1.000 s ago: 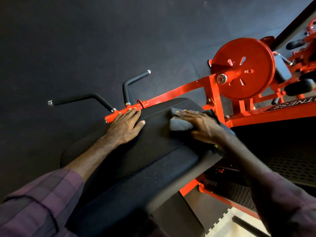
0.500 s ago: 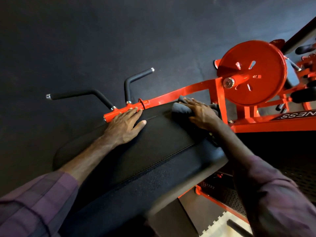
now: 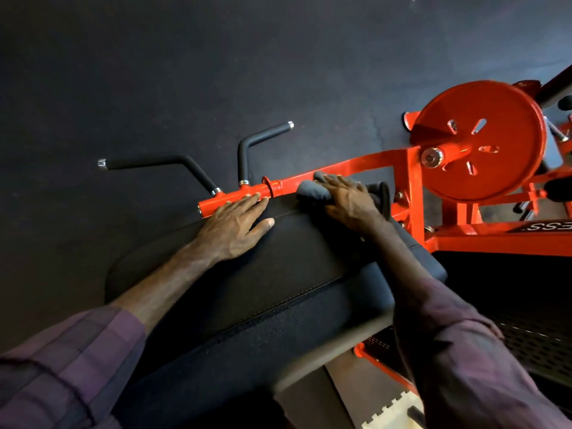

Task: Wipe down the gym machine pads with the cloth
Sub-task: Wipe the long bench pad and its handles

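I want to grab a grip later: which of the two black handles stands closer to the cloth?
The shorter, upright bent handle, the right one of the pair. It rises from the orange bar nearer the cloth than the long handle reaching left.

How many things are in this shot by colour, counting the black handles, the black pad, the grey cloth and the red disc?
Black handles: 2
Black pad: 1
Grey cloth: 1, under the right hand
Red disc: 1
Total: 5
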Demonstrator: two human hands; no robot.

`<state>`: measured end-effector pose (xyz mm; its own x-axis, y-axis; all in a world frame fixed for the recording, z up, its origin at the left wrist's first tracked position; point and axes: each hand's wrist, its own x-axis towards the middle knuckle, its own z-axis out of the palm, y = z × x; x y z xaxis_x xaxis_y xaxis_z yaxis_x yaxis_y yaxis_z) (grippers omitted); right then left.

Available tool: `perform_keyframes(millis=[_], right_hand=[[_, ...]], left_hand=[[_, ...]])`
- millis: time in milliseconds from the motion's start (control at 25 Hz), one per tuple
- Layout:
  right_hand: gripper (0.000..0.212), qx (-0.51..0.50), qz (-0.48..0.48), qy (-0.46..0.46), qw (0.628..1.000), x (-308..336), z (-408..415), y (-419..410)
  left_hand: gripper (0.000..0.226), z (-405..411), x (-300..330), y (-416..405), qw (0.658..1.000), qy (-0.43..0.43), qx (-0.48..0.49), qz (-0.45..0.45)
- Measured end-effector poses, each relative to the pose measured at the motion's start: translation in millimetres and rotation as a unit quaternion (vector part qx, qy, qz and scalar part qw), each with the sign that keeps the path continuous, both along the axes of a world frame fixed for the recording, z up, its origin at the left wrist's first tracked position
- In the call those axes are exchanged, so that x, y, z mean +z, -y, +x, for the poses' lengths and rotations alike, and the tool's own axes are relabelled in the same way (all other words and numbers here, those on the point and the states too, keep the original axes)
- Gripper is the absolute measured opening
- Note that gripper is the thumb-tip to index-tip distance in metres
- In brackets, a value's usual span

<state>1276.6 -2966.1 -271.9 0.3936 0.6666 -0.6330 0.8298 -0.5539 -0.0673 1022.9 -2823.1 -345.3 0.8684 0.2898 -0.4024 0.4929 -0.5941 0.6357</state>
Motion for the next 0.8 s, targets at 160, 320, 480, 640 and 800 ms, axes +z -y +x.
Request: perform_keyframes(millis=[160, 320, 480, 640, 800], right_hand=[[0.084, 0.107, 0.039, -0.094, 0.989, 5.1, -16.8, 17.7], [0.081, 0.008, -0.015, 0.015, 1.0, -9.9, 4.0, -4.6], [0.086, 0.087, 0.035, -0.061, 0.994, -16.3, -43.4, -19.3], [0.087, 0.082, 0.03, -0.093, 0.992, 0.9, -21.7, -3.0], [0.082, 0.046, 0.007, -0.019, 0.999, -17.3, -49.7, -34.5]], left_hand=[[0.091, -9.2, -3.8, -2.7, 1.0, -0.004, 0.006, -0.002], [0.093, -25.9, -2.3, -9.1, 1.0, -0.017, 0.009, -0.004], [0.09, -31.8, 2.7, -11.2, 1.0, -0.026, 0.016, 0.001], [0.089, -47.3, 2.5, -17.5, 0.999, -0.038, 0.013, -0.001], [0.075, -62.3, 3.1, -21.9, 0.999, -0.046, 0.015, -0.005]])
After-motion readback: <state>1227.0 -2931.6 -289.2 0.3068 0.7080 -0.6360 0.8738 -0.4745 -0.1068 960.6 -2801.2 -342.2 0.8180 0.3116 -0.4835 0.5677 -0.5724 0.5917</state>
